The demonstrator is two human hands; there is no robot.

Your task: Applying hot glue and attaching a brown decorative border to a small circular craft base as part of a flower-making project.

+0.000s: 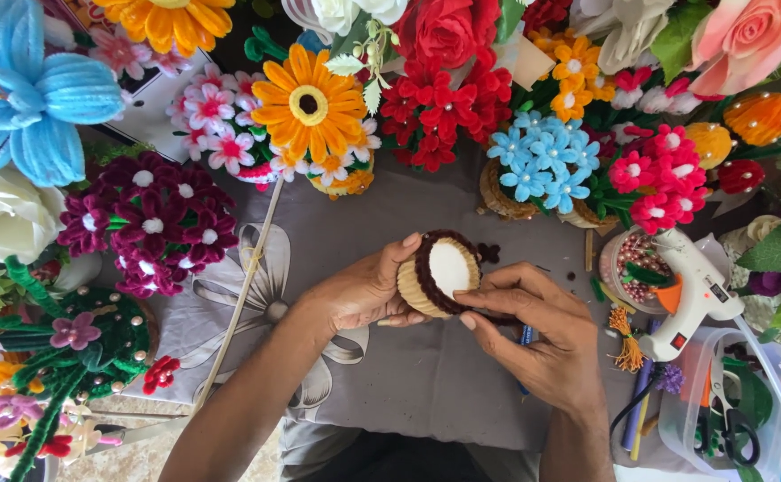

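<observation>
The left hand [363,290] cups a small round tan woven basket [437,275], rimmed in dark brown chenille with a white top, above the grey cloth [426,375]. The right hand [542,335] pinches what seems the brown strand at its rim. A white glue gun [698,295] lies nearby.

A grey cloth-covered surface [426,375] ringed with handmade flowers

Pots of craft flowers stand along its far edge — an orange daisy pot [312,107], a blue blossom basket [538,170], a maroon bunch [154,219] at left. At right lie a white glue gun [698,290], a tub of beads [636,259] and a clear box with scissors [721,415] — a thin stick [243,295] slants across.
</observation>
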